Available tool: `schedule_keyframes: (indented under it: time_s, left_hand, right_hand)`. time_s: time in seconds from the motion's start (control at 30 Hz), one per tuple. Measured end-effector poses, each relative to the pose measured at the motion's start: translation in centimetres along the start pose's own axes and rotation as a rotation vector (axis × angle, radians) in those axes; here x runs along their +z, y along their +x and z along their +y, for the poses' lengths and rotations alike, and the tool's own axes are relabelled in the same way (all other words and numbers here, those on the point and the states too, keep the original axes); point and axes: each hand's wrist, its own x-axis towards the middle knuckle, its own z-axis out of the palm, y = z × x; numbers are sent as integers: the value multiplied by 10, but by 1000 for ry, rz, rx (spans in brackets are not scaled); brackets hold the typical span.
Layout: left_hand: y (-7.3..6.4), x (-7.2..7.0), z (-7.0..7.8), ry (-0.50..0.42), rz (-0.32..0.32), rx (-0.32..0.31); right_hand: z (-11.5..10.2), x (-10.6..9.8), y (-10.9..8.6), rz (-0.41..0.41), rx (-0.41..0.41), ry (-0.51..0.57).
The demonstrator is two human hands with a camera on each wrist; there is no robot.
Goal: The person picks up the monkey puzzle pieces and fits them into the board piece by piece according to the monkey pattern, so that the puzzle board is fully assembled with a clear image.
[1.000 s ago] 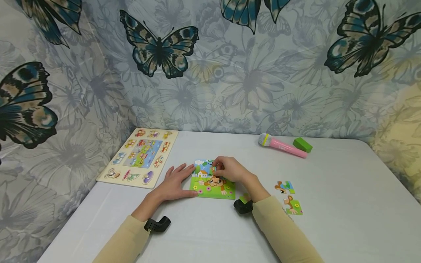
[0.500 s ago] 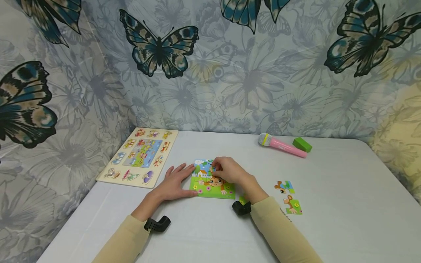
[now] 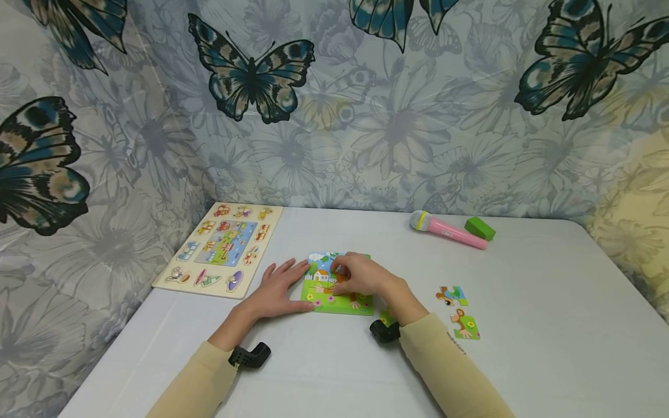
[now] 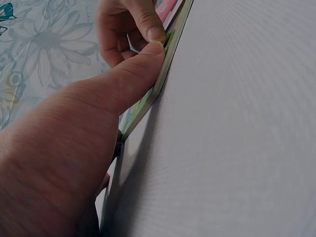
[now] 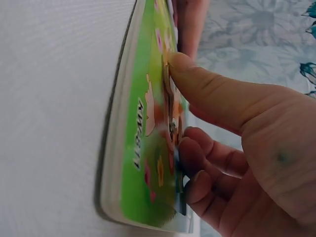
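Note:
A picture puzzle board with a cartoon animal on a green field lies flat in the middle of the table. My left hand is spread along its left side, thumb resting on the near edge and fingertips at the far left corner. Over the picture, my right hand pinches a puzzle piece between thumb and fingers. Its edge stands a little proud of the board in the right wrist view. Most of the piece is hidden behind the hand in the head view.
Two loose puzzle pieces, a brown-and-blue one and a green one, lie to the right. Another green piece is partly covered by the right wrist. A wooden puzzle board, pink toy microphone and green block lie farther back.
My right thumb has shifted down and left over the board, widening the gap between thumb and index finger. The left hand has stayed where it was.

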Motion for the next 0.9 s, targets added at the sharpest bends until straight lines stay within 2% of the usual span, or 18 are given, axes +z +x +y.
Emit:
schedule_keyframes:
  time_s: [0.57, 0.9]
  left_hand:
    - [0, -1, 1, -7, -1, 13]
    - [-1, -1, 2, -13, -2, 8]
  right_hand:
    - [-3, 3, 0, 13, 55, -41]
    - [-6, 2, -2, 28, 46, -71]
